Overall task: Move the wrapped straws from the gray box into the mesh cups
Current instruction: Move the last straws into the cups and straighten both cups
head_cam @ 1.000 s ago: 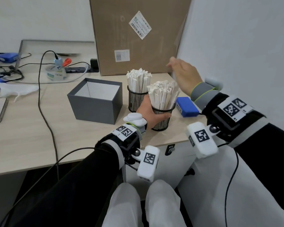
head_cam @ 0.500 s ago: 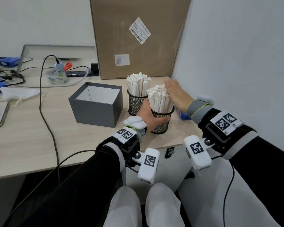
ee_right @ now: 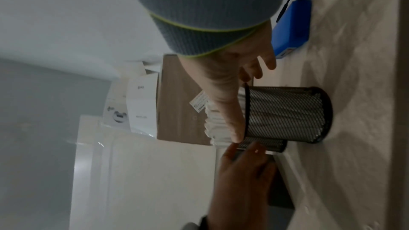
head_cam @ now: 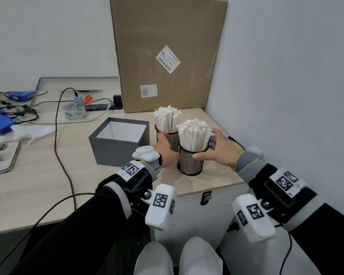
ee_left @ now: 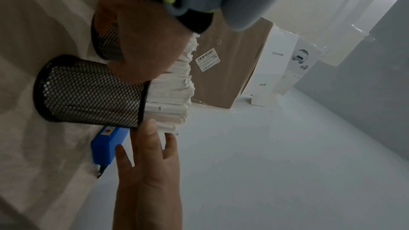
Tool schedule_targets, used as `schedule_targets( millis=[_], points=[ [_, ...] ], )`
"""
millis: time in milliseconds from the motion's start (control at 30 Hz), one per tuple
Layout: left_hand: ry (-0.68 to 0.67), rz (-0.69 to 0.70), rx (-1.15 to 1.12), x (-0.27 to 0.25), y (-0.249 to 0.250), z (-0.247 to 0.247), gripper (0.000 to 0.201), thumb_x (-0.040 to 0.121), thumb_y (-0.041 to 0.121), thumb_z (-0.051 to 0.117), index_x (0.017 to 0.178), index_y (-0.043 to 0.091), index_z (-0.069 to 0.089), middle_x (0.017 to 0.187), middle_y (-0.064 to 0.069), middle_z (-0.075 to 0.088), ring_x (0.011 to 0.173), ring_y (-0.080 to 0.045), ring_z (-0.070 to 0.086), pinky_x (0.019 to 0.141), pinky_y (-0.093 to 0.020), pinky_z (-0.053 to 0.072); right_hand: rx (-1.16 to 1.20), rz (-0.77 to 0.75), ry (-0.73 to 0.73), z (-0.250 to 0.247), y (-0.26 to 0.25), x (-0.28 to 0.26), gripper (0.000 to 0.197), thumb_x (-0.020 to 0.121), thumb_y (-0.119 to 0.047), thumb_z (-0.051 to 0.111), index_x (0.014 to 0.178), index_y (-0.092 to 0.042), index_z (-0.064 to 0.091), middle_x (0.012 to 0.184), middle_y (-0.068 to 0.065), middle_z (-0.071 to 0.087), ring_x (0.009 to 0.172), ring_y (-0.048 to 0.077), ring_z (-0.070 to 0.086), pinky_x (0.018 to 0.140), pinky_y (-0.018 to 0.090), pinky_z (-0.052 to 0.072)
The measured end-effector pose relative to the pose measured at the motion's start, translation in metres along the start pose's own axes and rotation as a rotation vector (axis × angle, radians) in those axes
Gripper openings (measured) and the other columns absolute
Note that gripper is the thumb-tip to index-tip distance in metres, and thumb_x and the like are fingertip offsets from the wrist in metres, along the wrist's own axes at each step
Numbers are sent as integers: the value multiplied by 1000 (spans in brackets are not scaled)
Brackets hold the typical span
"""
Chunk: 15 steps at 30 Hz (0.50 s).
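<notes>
The gray box [head_cam: 117,149] stands open on the desk and shows only its white inside. To its right stand two black mesh cups, both packed with white wrapped straws [head_cam: 193,133]. My left hand [head_cam: 165,149] reaches between the cups, its fingers curled on the left side of the far cup [head_cam: 172,137]. My right hand [head_cam: 220,149] wraps the near cup [head_cam: 191,163], with the thumb across its front mesh and the fingers behind its rim. In the right wrist view the thumb [ee_right: 232,120] lies along that rim.
A tall cardboard box [head_cam: 167,56] stands right behind the cups, with the wall close on the right. A blue device [head_cam: 214,138] lies behind my right hand. Cables [head_cam: 57,135] and a tape roll [head_cam: 75,112] lie to the left. The desk's front edge [head_cam: 207,187] is near the cups.
My right hand came down from above the straws and closed round the near cup. My left hand shifted off the near cup towards the far one.
</notes>
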State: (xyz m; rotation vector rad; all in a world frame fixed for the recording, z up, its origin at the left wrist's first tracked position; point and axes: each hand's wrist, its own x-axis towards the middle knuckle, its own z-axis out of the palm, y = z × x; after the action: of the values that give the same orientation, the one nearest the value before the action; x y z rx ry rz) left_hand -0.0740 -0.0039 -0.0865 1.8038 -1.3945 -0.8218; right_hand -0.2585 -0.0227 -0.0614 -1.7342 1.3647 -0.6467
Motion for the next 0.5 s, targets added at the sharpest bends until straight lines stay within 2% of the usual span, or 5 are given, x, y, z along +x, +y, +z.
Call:
schedule_targets(
  millis=[67,167,300,400,500],
  points=[
    [106,-54,-38,4,-1,-8,64,81,14,64,131,5,25,110,-11,54,103,-28,57,94,-37,47,-24,-18,41,8,-3,3,113,58,-31,88,145,-18,16,141,2,44,129,21,44,108,36,38],
    [174,-102,-10,8,1,-12,70,82,18,61,138,3,20,124,-20,55,113,-33,55,101,-44,43,-30,-24,103,17,-8,3,108,65,-31,85,144,-14,14,140,2,43,127,21,44,103,31,37],
    [216,-114,19,13,8,-14,74,86,18,59,144,3,17,134,-20,47,122,-33,49,104,-43,39,-30,-12,137,21,-8,8,104,63,-31,86,141,-12,20,137,4,47,124,22,47,102,32,39],
    [190,-143,63,25,10,-16,77,82,26,63,143,4,22,119,-16,52,107,-28,54,101,-44,44,-53,9,144,20,-7,13,100,63,-32,86,139,-11,25,134,6,50,122,23,50,101,33,42],
    [184,-165,23,29,14,-12,94,68,37,72,142,5,23,106,-7,39,97,-20,41,102,-40,41,-67,18,135,16,-7,17,99,62,-32,86,139,-11,28,132,4,51,121,23,51,101,34,42]
  ],
)
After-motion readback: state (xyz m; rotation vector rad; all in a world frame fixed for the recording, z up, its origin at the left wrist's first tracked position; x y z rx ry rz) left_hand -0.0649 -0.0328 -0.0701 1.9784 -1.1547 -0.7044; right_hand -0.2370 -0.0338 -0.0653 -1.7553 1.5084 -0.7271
